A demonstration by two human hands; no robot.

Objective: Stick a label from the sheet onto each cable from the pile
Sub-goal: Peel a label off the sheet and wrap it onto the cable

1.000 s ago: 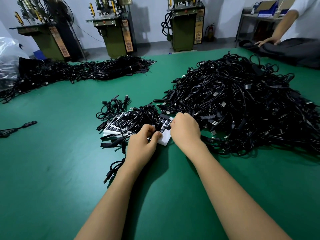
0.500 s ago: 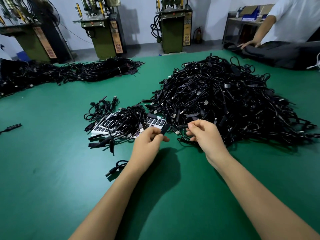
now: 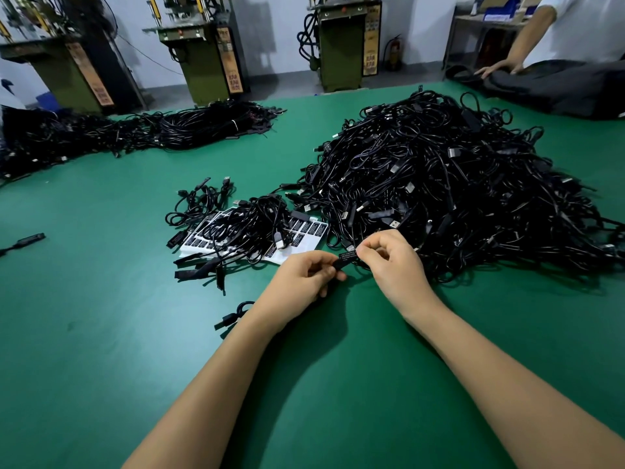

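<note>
Label (image 3: 347,255) pinched by right hand (image 3: 394,262), just near-side of pile (image 3: 449,184) | left hand (image 3: 304,275) grips cable (image 3: 339,264) block beside it | label likely flimsy, tacky: hold edge; cable light, limp: hold stiff block.

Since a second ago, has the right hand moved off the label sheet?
Yes. The right hand has left the label sheet, shifting right and toward the person, and now pinches a label beside the big pile.
</note>
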